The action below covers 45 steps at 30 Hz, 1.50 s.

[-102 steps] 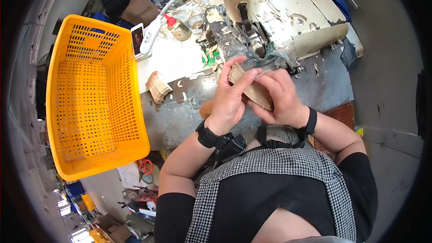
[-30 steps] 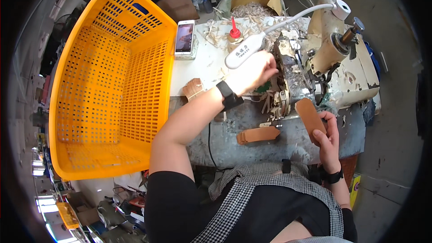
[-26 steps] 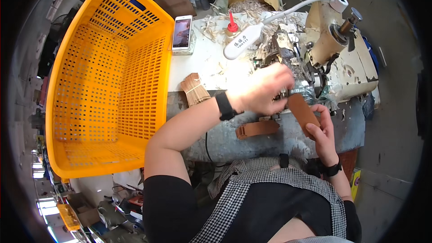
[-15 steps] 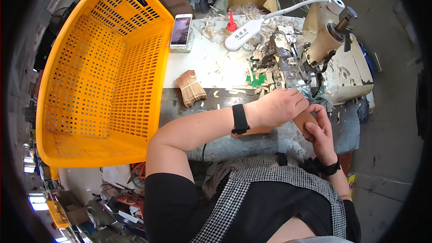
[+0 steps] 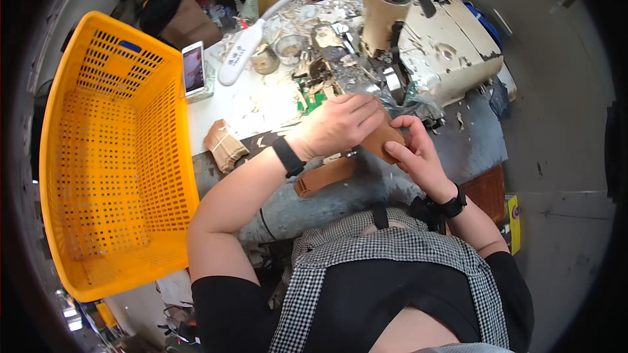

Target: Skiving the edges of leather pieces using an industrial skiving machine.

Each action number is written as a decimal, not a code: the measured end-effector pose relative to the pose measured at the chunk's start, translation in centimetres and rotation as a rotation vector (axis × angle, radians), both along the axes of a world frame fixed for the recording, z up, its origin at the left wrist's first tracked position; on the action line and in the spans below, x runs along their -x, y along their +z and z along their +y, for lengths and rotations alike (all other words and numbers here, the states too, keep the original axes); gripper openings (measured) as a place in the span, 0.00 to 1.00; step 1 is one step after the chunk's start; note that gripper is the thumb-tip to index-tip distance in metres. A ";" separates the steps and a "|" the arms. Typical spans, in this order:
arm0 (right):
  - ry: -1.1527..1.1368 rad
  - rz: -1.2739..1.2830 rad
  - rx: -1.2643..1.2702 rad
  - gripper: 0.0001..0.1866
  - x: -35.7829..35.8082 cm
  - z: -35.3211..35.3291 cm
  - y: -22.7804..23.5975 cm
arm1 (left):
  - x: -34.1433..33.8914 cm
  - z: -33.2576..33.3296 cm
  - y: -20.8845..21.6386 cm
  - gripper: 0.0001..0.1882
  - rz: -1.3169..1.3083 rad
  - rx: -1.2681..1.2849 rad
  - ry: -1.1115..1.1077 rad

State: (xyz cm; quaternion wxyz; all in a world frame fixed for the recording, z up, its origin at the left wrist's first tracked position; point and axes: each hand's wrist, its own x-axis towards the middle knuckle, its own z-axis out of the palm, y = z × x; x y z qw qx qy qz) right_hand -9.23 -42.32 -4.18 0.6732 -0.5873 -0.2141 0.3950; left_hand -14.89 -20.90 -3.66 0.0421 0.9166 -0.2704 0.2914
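A flat brown strip that looks like leather (image 5: 381,142) is between my two hands, close to the front of a cream machine (image 5: 451,59). My left hand (image 5: 343,123) has its fingers closed on the strip's far left end. At the near right end, my right hand (image 5: 418,155) pinches the strip between thumb and fingers. Beneath my left wrist, a stack of similar brown strips (image 5: 327,178) lies on the grey work surface. Left of that wrist sits a bundle of brown pieces (image 5: 224,147), tied with a thin pale band.
A large yellow perforated basket (image 5: 186,222) stands on the left. Beside it a phone (image 5: 193,68) leans upright. A white lamp (image 5: 241,52) on a bendy neck hangs over the table, above scattered pale scraps (image 5: 307,16), a glass jar (image 5: 264,60) and a clear round dish (image 5: 290,48).
The view has shifted, so the table and basket appear further left. Both hands keep hold of the brown strip, and the stack under my left wrist shows more fully now.
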 end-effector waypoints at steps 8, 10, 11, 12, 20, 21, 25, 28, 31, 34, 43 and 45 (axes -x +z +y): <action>-0.016 -0.011 0.043 0.21 -0.7 0.4 0.5 | -0.4 0.0 0.9 0.16 0.029 0.030 0.045; -0.044 0.022 0.040 0.20 -1.0 0.6 0.5 | -0.8 -0.1 0.9 0.15 0.019 0.041 0.048; -0.059 0.020 0.031 0.20 -1.0 0.6 0.6 | -1.0 -0.2 1.0 0.15 0.028 0.040 0.053; -0.073 0.018 0.021 0.19 -1.1 0.5 0.7 | -1.1 -0.3 1.1 0.15 0.037 0.040 0.059; -0.115 0.008 -0.008 0.17 -0.8 -0.2 0.6 | -1.4 -0.8 0.8 0.16 0.076 0.078 0.007; -0.121 0.014 0.011 0.17 -1.0 -0.2 0.7 | -1.5 -0.8 0.7 0.17 0.070 0.064 0.022; -0.162 0.009 -0.020 0.17 -1.3 -0.1 0.6 | -1.8 -0.6 0.8 0.20 0.092 0.077 0.016; -0.173 0.021 -0.001 0.16 -0.7 0.0 0.8 | -1.2 -0.5 1.1 0.21 0.147 0.115 -0.020; -0.190 0.052 -0.018 0.14 -0.6 -0.1 0.7 | -1.5 -0.8 1.0 0.21 0.066 0.096 -0.016; -0.237 0.037 -0.025 0.14 -0.6 0.2 1.5 | -1.9 -1.0 0.7 0.21 0.041 0.042 0.064; -0.253 0.005 0.006 0.14 -0.3 0.2 1.5 | -1.6 -0.8 0.3 0.19 0.063 0.084 0.006; -0.275 0.000 0.012 0.13 -0.4 0.4 1.7 | -1.7 -0.9 0.5 0.19 0.055 0.072 0.051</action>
